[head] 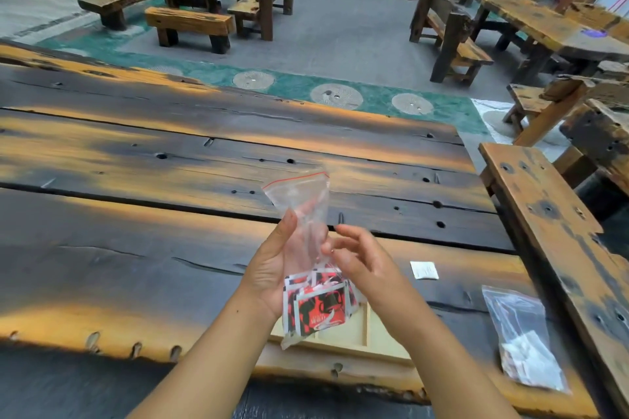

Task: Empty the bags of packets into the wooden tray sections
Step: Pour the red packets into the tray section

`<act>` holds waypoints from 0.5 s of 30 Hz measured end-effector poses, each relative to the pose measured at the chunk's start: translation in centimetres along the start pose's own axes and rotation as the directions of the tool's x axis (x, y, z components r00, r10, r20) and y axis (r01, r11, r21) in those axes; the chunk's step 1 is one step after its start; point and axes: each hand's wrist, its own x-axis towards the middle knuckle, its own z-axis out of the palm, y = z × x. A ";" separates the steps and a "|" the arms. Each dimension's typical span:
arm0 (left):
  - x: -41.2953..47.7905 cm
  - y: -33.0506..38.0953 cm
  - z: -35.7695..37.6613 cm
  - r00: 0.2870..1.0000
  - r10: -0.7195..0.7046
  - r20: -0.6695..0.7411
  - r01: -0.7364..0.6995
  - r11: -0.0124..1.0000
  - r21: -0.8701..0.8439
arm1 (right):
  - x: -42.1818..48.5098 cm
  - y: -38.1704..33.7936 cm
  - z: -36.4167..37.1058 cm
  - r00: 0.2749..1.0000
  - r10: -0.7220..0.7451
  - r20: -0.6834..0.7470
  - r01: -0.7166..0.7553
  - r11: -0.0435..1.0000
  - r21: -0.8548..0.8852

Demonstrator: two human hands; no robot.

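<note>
The tray (343, 338) is mostly hidden behind the hands and the bag (308, 258); its sections' contents cannot be told. Print on the packets (321, 308) is too blurred to read. The second bag (524, 337) holds whitish contents, indistinct. The table (170, 163) is cut off at left.

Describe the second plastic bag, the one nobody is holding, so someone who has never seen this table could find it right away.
Start at the big dark plank table and go to its near right corner, beside the bench. The clear zip bag lies flat there, right of the pale wooden tray. Unlike the bag in the hands, with red and black packets, this one holds white packets, and it is far larger than the single white packet lying nearby.
</note>
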 end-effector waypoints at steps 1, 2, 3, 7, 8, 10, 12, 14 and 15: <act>0.0 -0.3 0.0 1.000 -0.008 0.000 0.008 1.000 -0.012 | -0.2 0.8 -0.1 0.997 0.027 0.066 -0.031 0.998 0.052; 0.1 -0.7 -0.1 1.000 -0.011 -0.014 0.011 1.000 -0.018 | -0.5 1.5 -0.2 0.990 0.047 0.134 -0.063 0.991 0.119; 0.2 -1.0 -0.3 0.999 -0.011 -0.041 0.011 1.000 -0.013 | -0.8 2.2 -0.2 0.980 0.063 0.191 -0.101 0.976 0.194; 0.3 -2.4 -1.0 0.994 -0.011 -0.108 0.014 0.999 0.031 | -1.6 4.4 -0.3 0.948 0.111 0.297 -0.214 0.915 0.341; 0.2 -2.7 -1.4 0.991 -0.015 -0.129 0.021 0.999 0.045 | -1.8 4.8 -0.3 0.954 0.129 0.272 -0.221 0.914 0.340; -0.1 -3.4 -2.1 0.983 -0.016 -0.186 0.027 0.998 0.061 | -2.3 6.0 -0.4 0.954 0.171 0.245 -0.252 0.900 0.356; -0.6 -4.2 -2.9 0.966 -0.019 -0.256 0.034 0.998 0.057 | -3.0 6.6 -0.6 0.945 0.203 0.255 -0.287 0.890 0.354; -1.2 -5.0 -3.9 0.944 -0.043 -0.328 0.058 0.998 0.038 | -3.5 6.9 -0.7 0.931 0.257 0.259 -0.336 0.882 0.332; -1.4 -5.3 -4.4 0.933 -0.053 -0.355 0.067 0.997 0.026 | -3.8 6.9 -0.5 0.921 0.289 0.260 -0.366 0.870 0.329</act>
